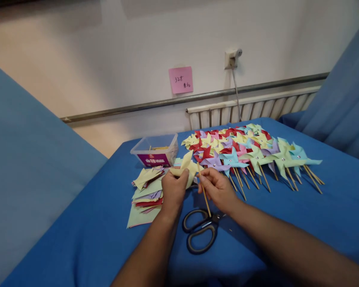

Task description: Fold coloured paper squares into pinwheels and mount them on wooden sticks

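Note:
My left hand [175, 187] is closed on a pale yellow paper pinwheel [188, 162], its blades folded toward the middle. My right hand [217, 186] pinches a thin wooden stick [205, 195] near its upper part. The top of the stick is beside the yellow paper; whether the two are joined I cannot tell. Below the hands, black-handled scissors [202, 230] lie on the blue cloth, the blades partly hidden under my right forearm. To the left of my left hand sits a stack of coloured paper sheets and cut pieces [148, 191].
A clear plastic box [155, 149] with a purple label holds several sticks at the back left. Many-coloured pinwheels on sticks [239, 149] cover the back right of the blue-covered table [107, 235]. Behind are a wall rail [149, 104], a radiator [257, 107] and a plugged-in cable [236, 89].

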`<state>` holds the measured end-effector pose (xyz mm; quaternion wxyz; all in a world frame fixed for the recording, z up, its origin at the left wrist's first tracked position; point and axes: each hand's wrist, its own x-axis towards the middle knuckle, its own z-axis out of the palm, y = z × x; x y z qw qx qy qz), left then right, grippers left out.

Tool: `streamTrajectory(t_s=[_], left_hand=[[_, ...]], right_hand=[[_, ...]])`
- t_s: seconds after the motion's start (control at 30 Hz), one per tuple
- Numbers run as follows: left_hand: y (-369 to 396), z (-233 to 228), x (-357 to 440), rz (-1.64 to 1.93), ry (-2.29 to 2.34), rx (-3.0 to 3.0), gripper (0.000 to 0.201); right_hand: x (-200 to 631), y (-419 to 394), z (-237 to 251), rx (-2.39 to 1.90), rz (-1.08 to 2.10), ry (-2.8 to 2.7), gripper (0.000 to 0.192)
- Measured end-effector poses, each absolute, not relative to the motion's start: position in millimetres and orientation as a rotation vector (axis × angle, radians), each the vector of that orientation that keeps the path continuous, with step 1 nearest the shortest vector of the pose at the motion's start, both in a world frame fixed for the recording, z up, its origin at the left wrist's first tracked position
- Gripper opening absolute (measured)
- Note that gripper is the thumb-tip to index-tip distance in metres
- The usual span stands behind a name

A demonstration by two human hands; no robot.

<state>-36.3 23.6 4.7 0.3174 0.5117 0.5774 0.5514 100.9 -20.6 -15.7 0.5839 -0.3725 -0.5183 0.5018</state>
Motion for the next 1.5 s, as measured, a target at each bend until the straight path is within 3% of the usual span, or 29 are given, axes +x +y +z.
streamTrajectory(t_s=[0.27, 0.97, 1.5], left_hand=[[10, 10, -31, 1.391, 1.434, 1.438, 0.024], [5, 14, -26, 1.426, 1.275, 1.256, 0.025], [4, 11, -28, 1.416, 1.346, 1.337, 0.026]], right_hand=[[88, -20, -20, -0.903, 1.338, -1.153, 0.032], [92, -23, -15, -0.841, 1.402, -1.115, 0.042], [93, -24, -15, -0.800, 1.372, -1.138, 0.039]])
